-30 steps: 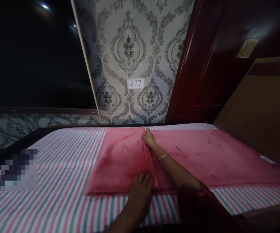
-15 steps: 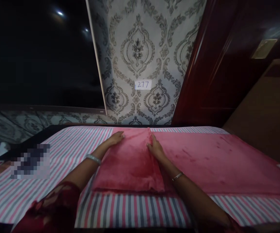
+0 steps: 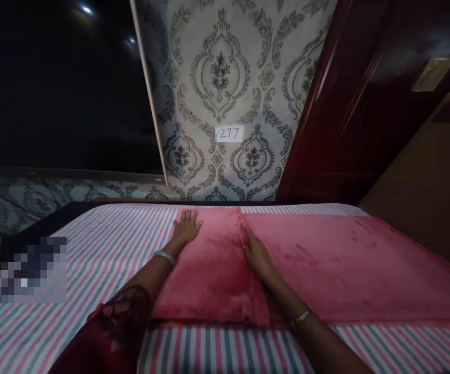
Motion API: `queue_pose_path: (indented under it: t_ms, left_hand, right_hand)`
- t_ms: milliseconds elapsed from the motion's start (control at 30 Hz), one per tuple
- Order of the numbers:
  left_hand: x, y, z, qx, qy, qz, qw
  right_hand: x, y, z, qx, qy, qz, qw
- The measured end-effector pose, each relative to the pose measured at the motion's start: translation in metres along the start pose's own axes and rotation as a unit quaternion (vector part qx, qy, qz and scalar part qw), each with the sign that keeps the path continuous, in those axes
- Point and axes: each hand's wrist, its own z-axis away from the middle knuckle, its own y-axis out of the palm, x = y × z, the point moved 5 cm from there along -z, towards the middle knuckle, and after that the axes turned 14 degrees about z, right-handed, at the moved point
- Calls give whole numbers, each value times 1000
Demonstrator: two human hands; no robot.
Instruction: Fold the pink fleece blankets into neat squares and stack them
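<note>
A pink velvety blanket (image 3: 326,265) lies across a bed covered by a pink, grey and white striped sheet (image 3: 92,249). Its left end is folded over into a thicker panel (image 3: 213,270). My left hand (image 3: 186,226) lies flat, fingers spread, on the far left corner of that panel. My right hand (image 3: 256,254) presses flat along the panel's right edge, where it meets the single layer. Both wrists wear bangles, and a dark red patterned sleeve covers my left arm.
Behind the bed is damask wallpaper with a small label reading 277 (image 3: 229,133). A dark glossy panel (image 3: 53,88) fills the upper left. A dark red wooden door (image 3: 349,104) and a brown headboard (image 3: 423,197) stand at the right.
My left hand left the near edge of the folded panel and reached to its far left corner. My right hand slid back toward me along the fold's right edge.
</note>
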Motion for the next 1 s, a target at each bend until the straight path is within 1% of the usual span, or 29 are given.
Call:
queue_pose_path:
  t_ms: [67,100,167,233,333,400,467,533,633,800,1000]
  left_hand:
    - [1,-4,-2,10,-5,2,1000]
    - [0,-7,-5,17,-9,5,1000]
    - [-3,-16,-11,29,-19,12,999]
    - [-10,-24,-17,25,-30,17,999]
    - [-24,-31,-22,-4,-45,11,999]
    - [-32,-26,-22,-17,-48,5,999]
    - [-34,-18,-18,-23,-46,1,999]
    - [-32,-10,-14,-33,-37,0,999]
    - [-26,-3,-13,-45,-23,0,999]
    - [-18,3,-22,-29,-34,6,999]
    - [-16,5,-25,-20,-40,6,999]
  right_hand:
    - [4,-10,-1,10,2,49,999]
    - [9,-16,-3,5,-5,75,997]
    - [26,-28,-12,-23,-35,113,993]
    - [49,-33,-27,-41,-68,129,989]
    - [77,-22,-52,-27,-83,150,985]
    - [84,-7,-65,-11,-71,164,984]
    - [80,8,-72,1,-55,176,983]
    - [70,20,-74,8,-46,185,982]
    - [56,32,-75,12,-45,190,981]
    - [52,38,-78,15,-56,203,978]
    - [54,37,-78,30,-48,198,979]
